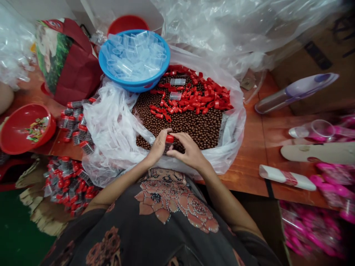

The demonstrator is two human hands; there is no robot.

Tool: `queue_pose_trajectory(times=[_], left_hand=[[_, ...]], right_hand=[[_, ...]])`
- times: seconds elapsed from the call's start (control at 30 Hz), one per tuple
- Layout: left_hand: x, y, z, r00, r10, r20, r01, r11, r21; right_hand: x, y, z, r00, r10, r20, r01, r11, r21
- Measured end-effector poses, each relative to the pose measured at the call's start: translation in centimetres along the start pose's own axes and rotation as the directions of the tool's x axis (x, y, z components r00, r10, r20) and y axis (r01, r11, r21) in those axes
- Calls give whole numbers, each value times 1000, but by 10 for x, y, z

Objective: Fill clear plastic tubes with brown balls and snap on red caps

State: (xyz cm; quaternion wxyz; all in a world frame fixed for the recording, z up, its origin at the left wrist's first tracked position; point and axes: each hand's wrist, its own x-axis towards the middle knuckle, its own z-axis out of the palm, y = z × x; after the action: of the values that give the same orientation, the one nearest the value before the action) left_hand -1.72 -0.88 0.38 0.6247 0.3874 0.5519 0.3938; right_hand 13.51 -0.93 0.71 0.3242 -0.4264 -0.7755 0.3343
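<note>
- Where both hands meet, head view: tube (167, 147) lies between left grip (157, 147) and right grip (189, 148), above near edge of beads (191, 127).
- Left grip closed on its left side; right grip pinches it, forefinger at red cap (169, 139), thumb lower.
- Neither nearer; both touch.
- Long axis roughly upright, cap uppermost; exact tilt unclear.
- Loose caps (212, 96) beyond.

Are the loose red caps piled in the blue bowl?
No, the blue bowl holds clear tubes, while the loose red caps lie on the brown beads.
</note>
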Motion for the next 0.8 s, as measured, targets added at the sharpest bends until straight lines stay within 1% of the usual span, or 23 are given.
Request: queue_pose_trajectory(times=[0.07, 0.17, 0.27, 0.33, 0.4, 0.43, 0.47, 0.5, 0.57, 0.6, 0.63, 0.7, 0.77, 0.8], left_hand=[[0, 1, -2, 998, 27, 55, -29, 999, 33], [-1, -1, -2, 993, 0, 116, 0, 1000, 5], [-1, -3, 0, 995, -10, 100, 13, 999, -34], [-1, -4, 0, 995, -19, 99, 23, 999, -43], [-1, -3, -1, 994, -23, 105, 28, 998, -52], [-1, -3, -1, 994, -21, 103, 27, 998, -56], [-1, -2, -1, 995, -15, 99, 21, 998, -58], [-1, -1, -2, 995, -6, 95, 11, 998, -56], [0, 0, -2, 996, 16, 92, -12, 999, -48], [0, 1, -3, 995, 21, 100, -16, 999, -49], [0, 1, -3, 993, 17, 115, -11, 998, -58], [-1, 3, -3, 989, -13, 145, 28, 994, -103], [-2, 4, -2, 985, -60, 159, 86, 983, -162], [-3, 6, -1, 984, -83, 156, 112, 976, -185]], right_hand=[[2, 0, -3, 996, 83, -40, -76, 984, 161], [0, -1, 3, 971, 206, -119, -157, 930, 332], [-5, -8, 15, 918, 349, -185, -222, 843, 489], [-9, -13, 23, 879, 435, -194, -265, 785, 561], [-12, -15, 28, 862, 472, -183, -287, 754, 592], [-13, -15, 29, 869, 461, -182, -281, 761, 584], [-14, -13, 29, 884, 427, -189, -263, 790, 553], [-15, -11, 28, 907, 368, -205, -230, 839, 493], [-14, -4, 23, 954, 200, -221, -128, 945, 300], [-13, -1, 20, 972, 113, -206, -74, 979, 190], [-12, 2, 17, 984, 38, -172, -23, 996, 87], [-9, 6, 12, 995, -73, -68, 68, 995, -70], [-7, 7, 9, 990, -141, 15, 142, 976, -163], [-6, 7, 9, 986, -165, 34, 169, 966, -194]])
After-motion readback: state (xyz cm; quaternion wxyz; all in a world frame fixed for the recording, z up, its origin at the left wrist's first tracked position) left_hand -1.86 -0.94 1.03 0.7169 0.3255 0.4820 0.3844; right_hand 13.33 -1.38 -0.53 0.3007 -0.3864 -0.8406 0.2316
